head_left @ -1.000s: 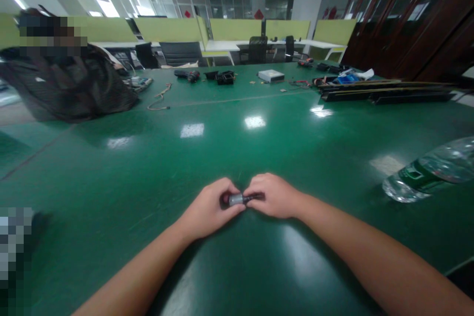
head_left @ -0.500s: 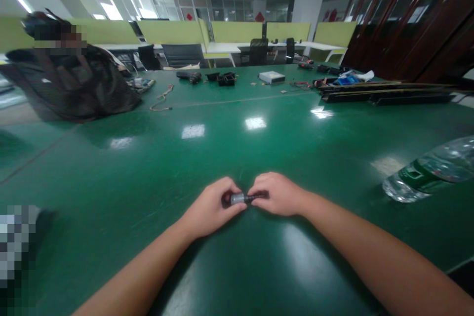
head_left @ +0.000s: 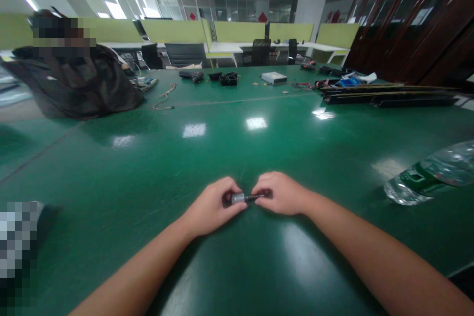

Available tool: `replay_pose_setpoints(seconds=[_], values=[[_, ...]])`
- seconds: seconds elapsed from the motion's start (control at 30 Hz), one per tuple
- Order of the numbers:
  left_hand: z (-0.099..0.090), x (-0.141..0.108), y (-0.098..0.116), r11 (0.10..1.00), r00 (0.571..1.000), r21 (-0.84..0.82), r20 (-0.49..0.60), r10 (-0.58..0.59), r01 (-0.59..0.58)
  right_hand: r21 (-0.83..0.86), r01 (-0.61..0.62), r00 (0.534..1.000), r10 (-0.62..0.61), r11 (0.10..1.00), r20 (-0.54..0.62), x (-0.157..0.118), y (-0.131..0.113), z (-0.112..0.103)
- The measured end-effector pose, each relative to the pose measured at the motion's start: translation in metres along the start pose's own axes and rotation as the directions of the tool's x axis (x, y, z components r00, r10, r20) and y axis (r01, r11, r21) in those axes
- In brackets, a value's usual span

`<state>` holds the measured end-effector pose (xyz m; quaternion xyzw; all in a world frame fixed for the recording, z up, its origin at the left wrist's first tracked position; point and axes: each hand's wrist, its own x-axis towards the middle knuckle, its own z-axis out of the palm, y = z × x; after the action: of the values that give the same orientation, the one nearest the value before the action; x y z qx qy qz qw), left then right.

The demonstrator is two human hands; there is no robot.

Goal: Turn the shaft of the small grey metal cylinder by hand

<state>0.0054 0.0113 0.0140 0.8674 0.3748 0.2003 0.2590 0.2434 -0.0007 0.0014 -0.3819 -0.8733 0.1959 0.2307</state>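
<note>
My left hand is closed around a small cylinder with a silver-grey band, held low over the green table. Its left end is dark and partly hidden by my fingers. A thin, dark, ribbed-looking piece extends from the cylinder's right side. The fingers of my right hand pinch this dark piece, and its far end is partly covered by them. Too little detail shows to tell the exact kind of either part, or whether they are joined.
A clear water bottle with a green label lies on the right of the green table. A large dark bag stands at the back left. Along the far side are a cable, a grey box and long dark strips.
My right hand has shifted slightly to the right, and a little more of the dark thin piece shows between the hands. My left hand keeps its grip. The view has shifted slightly.
</note>
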Motion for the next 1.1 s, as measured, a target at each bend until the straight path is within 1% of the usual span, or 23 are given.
replay_pose_setpoints(seconds=[0.27,0.5,0.67,0.73,0.83,0.9,1.0,1.1], values=[[-0.001,0.0,-0.001,1.0,1.0,0.01,0.016,0.011,-0.012,0.055,-0.05,0.999,0.05,0.997,0.008,-0.003,0.002,-0.005],[-0.003,0.001,0.0,1.0,0.999,0.007,0.033,-0.001,0.001,0.05,-0.075,0.997,0.075,0.996,0.005,-0.003,0.003,-0.008],[-0.003,0.001,0.0,1.0,0.999,0.003,0.042,-0.01,0.01,0.056,-0.085,0.996,0.084,0.995,0.031,-0.007,0.008,-0.017],[-0.003,0.001,0.0,1.0,0.999,0.002,0.043,-0.01,0.01,0.064,-0.125,0.991,0.121,0.99,0.058,-0.01,0.015,-0.024],[-0.002,0.001,-0.002,1.0,0.999,0.004,0.04,-0.009,0.009,0.095,-0.227,0.972,0.22,0.969,0.082,-0.014,0.026,-0.034],[-0.002,0.001,-0.002,1.0,0.999,0.004,0.038,-0.009,0.009,0.117,-0.248,0.967,0.239,0.962,0.088,-0.016,0.031,-0.037],[-0.002,0.001,-0.002,1.0,0.999,0.001,0.042,-0.012,0.012,0.125,-0.223,0.972,0.212,0.967,0.1,-0.014,0.028,-0.033],[-0.001,0.001,-0.002,1.0,0.999,0.0,0.037,-0.015,0.015,0.126,-0.18,0.982,0.172,0.976,0.071,-0.008,0.019,-0.021]])
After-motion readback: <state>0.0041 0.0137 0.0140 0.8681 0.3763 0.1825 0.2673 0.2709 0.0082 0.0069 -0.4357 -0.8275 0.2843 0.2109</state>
